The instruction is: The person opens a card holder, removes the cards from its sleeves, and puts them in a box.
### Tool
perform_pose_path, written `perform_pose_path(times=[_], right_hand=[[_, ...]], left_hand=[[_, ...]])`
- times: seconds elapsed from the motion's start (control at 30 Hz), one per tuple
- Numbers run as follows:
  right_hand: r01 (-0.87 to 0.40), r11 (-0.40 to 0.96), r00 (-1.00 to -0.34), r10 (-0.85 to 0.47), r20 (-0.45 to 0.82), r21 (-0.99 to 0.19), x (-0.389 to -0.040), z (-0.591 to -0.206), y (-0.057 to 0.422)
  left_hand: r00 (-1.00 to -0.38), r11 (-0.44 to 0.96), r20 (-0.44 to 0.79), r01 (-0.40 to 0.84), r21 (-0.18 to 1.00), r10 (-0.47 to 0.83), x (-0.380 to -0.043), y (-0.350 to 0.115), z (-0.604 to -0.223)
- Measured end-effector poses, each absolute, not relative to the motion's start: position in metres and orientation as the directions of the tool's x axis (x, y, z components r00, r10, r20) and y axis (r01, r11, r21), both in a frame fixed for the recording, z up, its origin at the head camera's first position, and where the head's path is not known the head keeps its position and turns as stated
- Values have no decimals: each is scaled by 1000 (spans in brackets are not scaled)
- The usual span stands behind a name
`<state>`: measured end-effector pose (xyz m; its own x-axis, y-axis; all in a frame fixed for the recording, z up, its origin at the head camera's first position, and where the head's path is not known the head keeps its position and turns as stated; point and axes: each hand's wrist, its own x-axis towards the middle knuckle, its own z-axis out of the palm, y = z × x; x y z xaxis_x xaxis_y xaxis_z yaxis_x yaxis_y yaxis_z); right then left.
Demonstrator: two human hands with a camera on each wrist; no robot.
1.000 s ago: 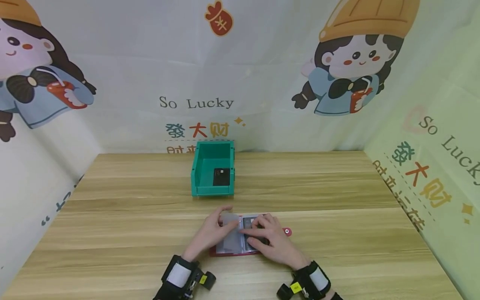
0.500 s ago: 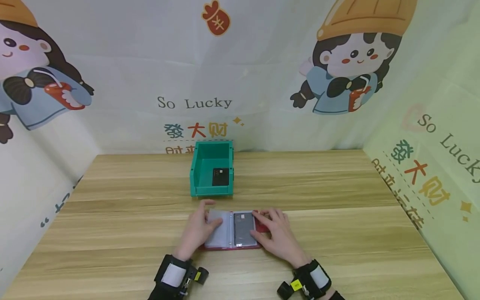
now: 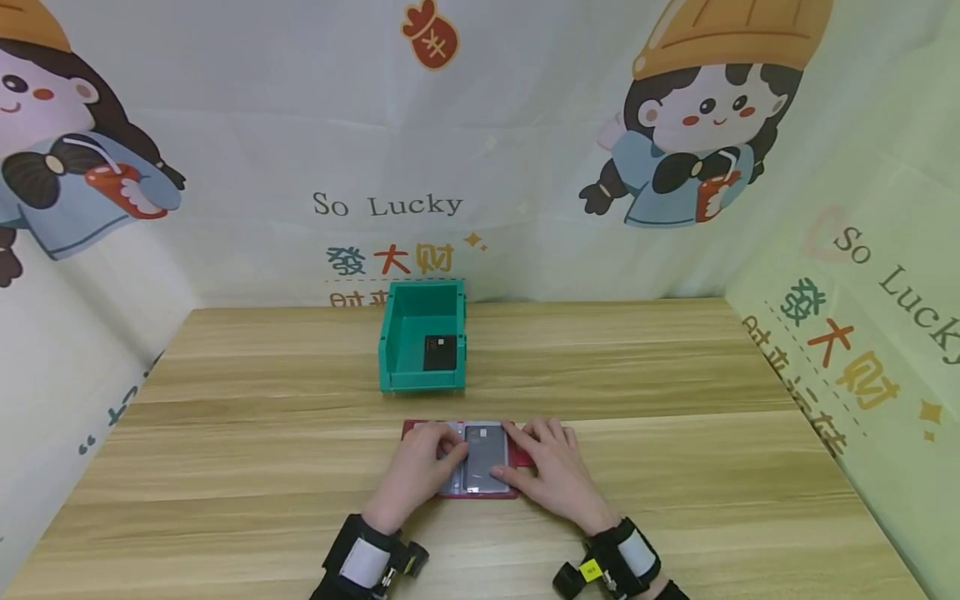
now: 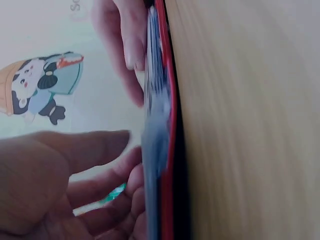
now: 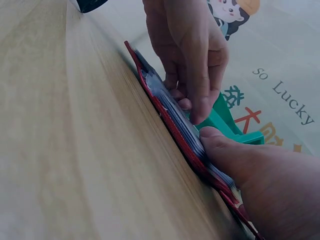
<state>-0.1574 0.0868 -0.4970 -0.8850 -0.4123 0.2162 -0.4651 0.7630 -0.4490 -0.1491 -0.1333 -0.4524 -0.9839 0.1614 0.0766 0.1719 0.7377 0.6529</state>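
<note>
A red card holder (image 3: pixel 480 497) lies spread on the wooden table, with clear sleeves inside and a dark grey card (image 3: pixel 486 462) in the right-hand one. My left hand (image 3: pixel 423 458) is over the left side, fingers bent and thumb near the card's left edge. In the left wrist view the thumb stands off the sleeves (image 4: pixel 152 155) while the bent fingers touch them. My right hand (image 3: pixel 555 479) rests on the right edge, index finger near the top corner and thumb on the lower part. From the right wrist view, its thumb (image 5: pixel 212 137) presses the stack of sleeves.
A green plastic bin (image 3: pixel 422 382) stands behind the card holder, with a black card (image 3: pixel 439 352) lying in it. A printed cloth (image 3: pixel 525 167) hangs along the table's back and sides. Both wrists carry black camera straps.
The card holder has moved left and the grey card has come into full view. My left hand has swung left, then back right over the left sleeve. My right hand has slid to the right edge.
</note>
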Motion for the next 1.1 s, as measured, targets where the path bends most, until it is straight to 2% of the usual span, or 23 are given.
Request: perform_pose_path(times=[0.27,0.47,1.1], right_hand=[[-491,761,-871,-416,262,-424,-156,-500,86],[-474,767,-881,-413,232,-433,-156,-500,86],[-469,774,-883,-408,231,-426,-156,-496,84]], left_hand=[[-992,694,24,102,713,121,-151,-130,-458],[-995,688,-9,61,724,97,-154,-130,-462],[-991,665,5,95,741,135,-155,-133,-464]])
